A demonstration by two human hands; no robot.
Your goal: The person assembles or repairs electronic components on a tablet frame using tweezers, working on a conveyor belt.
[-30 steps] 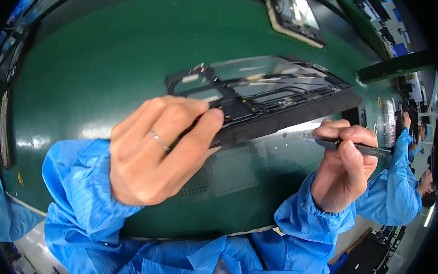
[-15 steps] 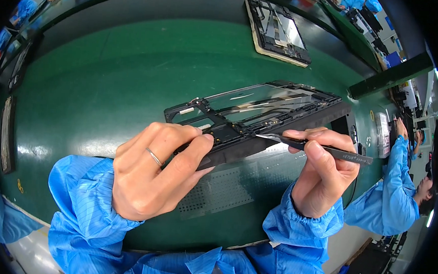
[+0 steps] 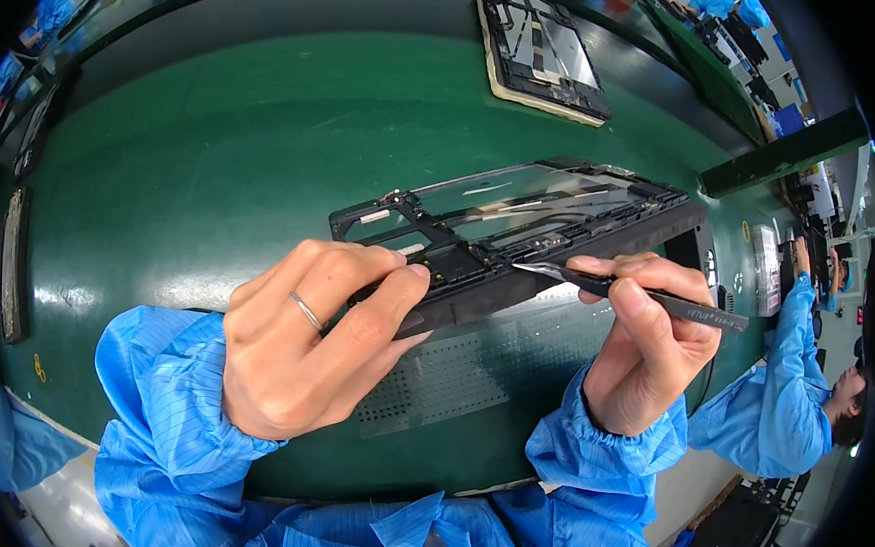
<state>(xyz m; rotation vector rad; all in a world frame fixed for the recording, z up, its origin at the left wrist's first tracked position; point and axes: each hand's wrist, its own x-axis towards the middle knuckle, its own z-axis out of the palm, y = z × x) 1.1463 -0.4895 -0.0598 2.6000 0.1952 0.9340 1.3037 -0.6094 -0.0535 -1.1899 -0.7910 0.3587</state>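
Note:
In front of me a black device frame [image 3: 519, 250] with a clear panel, flat cables and small metal parts is tilted up on a thick black block or housing. My left hand [image 3: 318, 341], a ring on one finger, is closed on its near left corner, thumb and fingertips at the edge. Dark tweezers [image 3: 647, 294] with bright tips are pinched in my right hand [image 3: 654, 337]. Their tips are at the frame's near edge, right of my left thumb; whether they touch or grip a part is too small to tell.
A perforated clear sheet [image 3: 436, 384] lies on the green table [image 3: 213, 180] below the frame. Farther back is a similar frame [image 3: 541, 54] on a pale base. A long dark object [image 3: 15, 266] lies at the left edge. A green post [image 3: 786, 149] and a co-worker's blue sleeve [image 3: 781, 395] are at right.
The similar frame at the back has shifted slightly left and away. My hands, the tweezers and the near frame have hardly moved.

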